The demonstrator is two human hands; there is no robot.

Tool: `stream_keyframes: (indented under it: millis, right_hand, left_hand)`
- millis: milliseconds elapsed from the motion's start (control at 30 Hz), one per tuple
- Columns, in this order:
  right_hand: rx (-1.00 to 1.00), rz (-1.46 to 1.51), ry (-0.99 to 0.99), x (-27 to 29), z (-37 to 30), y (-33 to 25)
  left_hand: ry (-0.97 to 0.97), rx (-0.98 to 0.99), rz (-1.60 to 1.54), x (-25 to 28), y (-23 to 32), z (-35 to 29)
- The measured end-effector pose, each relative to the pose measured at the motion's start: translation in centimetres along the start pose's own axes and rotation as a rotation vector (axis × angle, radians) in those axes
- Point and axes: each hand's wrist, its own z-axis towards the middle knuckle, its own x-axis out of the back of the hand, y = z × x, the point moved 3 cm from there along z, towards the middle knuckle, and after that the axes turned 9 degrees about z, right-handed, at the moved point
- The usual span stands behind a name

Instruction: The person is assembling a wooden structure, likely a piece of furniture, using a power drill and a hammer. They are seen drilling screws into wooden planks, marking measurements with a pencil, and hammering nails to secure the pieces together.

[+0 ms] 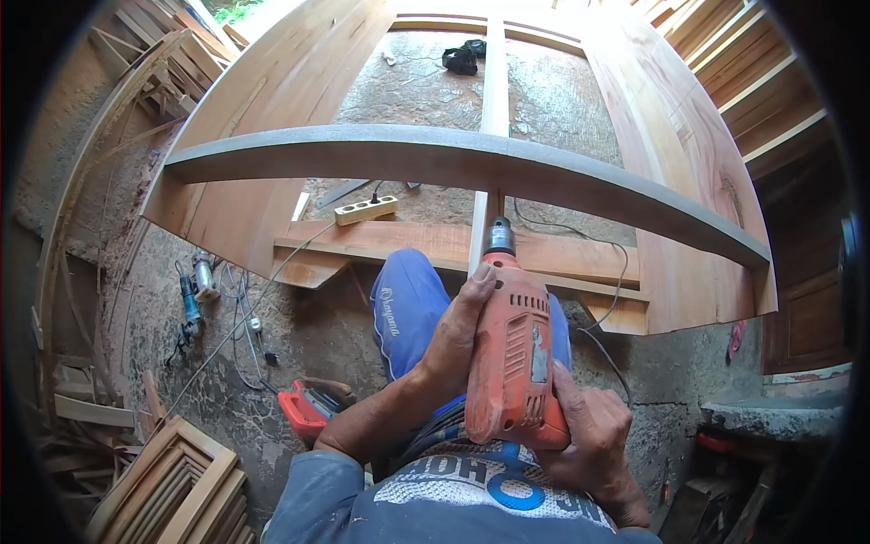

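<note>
An orange power drill (512,358) is held in front of my body, its chuck (499,236) pointing away from me. My left hand (460,322) wraps around the front of its body, thumb on top. At the back, my right hand (594,422) grips the drill's handle, which is mostly hidden below. Just beyond the chuck runs the long wooden crosspiece (435,154) of a large wooden frame. The bit lines up with its near side; whether it touches the wood I cannot tell. Wide side panels (263,100) flank the frame, and a narrow middle bar (495,82) runs away from me.
A power strip (365,210) lies inside the frame on a lower board (435,243). To the left, a teal power tool (190,304) and cables lie on the floor. A red tool (304,412) sits by my left elbow. Stacked wooden frames (172,490) stand lower left.
</note>
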Motion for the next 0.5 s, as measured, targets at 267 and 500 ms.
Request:
stream_keyframes:
  millis: [267, 500]
  right_hand:
    - [-0.002, 0.033, -0.018, -0.09, 0.14, 0.14]
    - [-0.014, 0.029, -0.015, -0.12, 0.25, -0.04]
  left_hand:
    - [0.015, 0.037, -0.023, -0.16, 0.47, -0.03]
    - [0.019, 0.037, -0.012, 0.16, 0.19, 0.25]
